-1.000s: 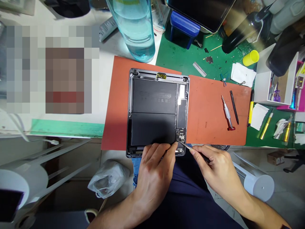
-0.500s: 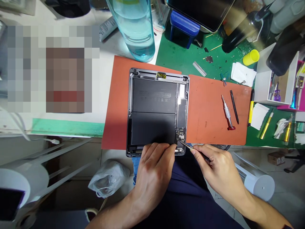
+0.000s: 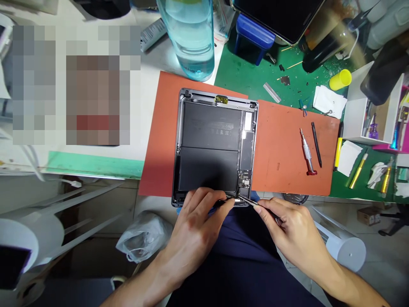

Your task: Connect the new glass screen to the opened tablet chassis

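- Two hands at work in the head view, both at the near edge of an opened tablet [image 3: 214, 145]
- tablet lies flat, back shell up-open, on an orange mat [image 3: 281, 149]; its near edge hangs over the table edge, above the person's lap
- inside the tablet: two black battery cells [image 3: 209, 147] fill most of the shell, narrow circuit board [image 3: 246, 149] runs down the right side
- left hand [image 3: 194, 221]: fingers bent, tips pressed on the tablet's near edge, index tip close to the bottom right corner; cannot tell if it pinches anything small there
- right hand [image 3: 287, 226]: closed in a pen-like grip on a thin metal tool [image 3: 247, 201], tool tilted low, tip at the tablet's bottom right corner, just beside the left index tip
- on the orange mat, right of the tablet and well apart from it: silver screwdriver [image 3: 307, 151] with red end, black stick [image 3: 316, 144] just beside it, both untouched
- yellow pen [image 3: 337, 147] at the mat's right edge
- green mat [image 3: 243, 72] behind the orange one, small parts scattered on it, yellow cap [image 3: 340, 79] at its right
- clear blue water bottle [image 3: 191, 38] upright behind the tablet, at the orange mat's far corner
- below table level: plastic bag [image 3: 140, 243] left of the left arm, white roll [image 3: 345, 247] right of the right arm
- blurred patch far left, content unreadable
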